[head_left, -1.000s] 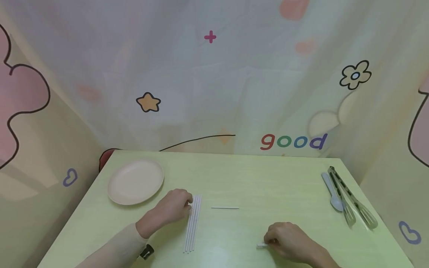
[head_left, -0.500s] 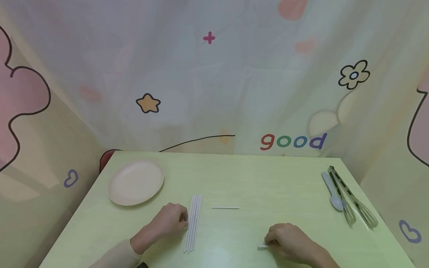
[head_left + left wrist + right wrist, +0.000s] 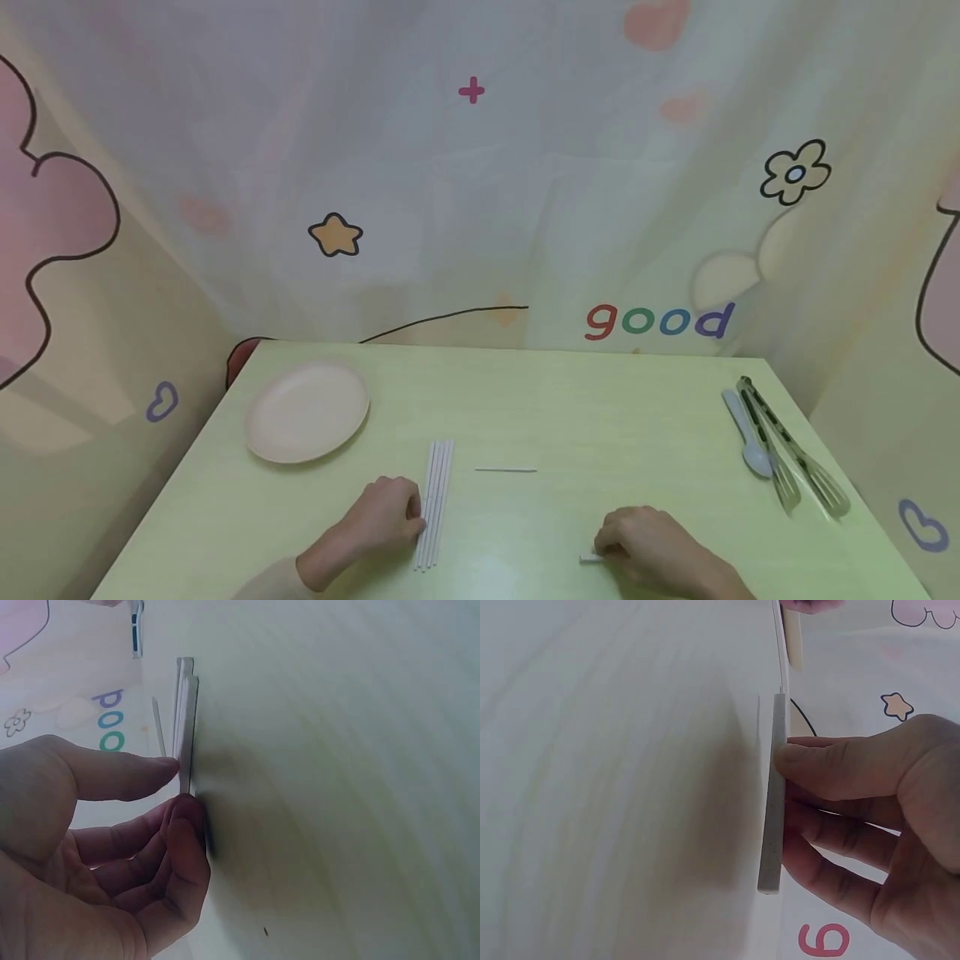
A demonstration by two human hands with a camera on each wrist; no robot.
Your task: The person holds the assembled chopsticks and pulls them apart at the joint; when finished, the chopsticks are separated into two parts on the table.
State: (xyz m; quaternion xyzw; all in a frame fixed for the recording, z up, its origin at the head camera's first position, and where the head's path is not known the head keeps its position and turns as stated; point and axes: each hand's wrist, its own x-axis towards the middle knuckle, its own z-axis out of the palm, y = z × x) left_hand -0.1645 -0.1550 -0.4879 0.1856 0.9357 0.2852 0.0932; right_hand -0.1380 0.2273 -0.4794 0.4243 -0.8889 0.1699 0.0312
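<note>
Several long white sticks (image 3: 435, 504) lie side by side in a row on the table. My left hand (image 3: 378, 517) is at the row's left side, fingers bent, thumb and index fingertips right at the outermost stick. In the left wrist view the thumb tip overlaps the edge of the sticks (image 3: 187, 727), and the index finger covers part of them. My right hand (image 3: 648, 546) pinches a white square-edged bar (image 3: 774, 817) low over the table, thumb on one side, fingers behind. In the head view the hand hides most of that bar. A thin stick (image 3: 506, 470) lies crosswise between the hands.
A round beige plate (image 3: 307, 412) stands at the back left of the table (image 3: 570, 400). A pale blue spoon (image 3: 748, 437) lies beside metal tongs (image 3: 798, 450) near the right edge. A printed curtain (image 3: 420, 183) hangs behind the table.
My left hand has slid along the row toward the table's front; the sticks have kept their place. The right hand stays put with its bar.
</note>
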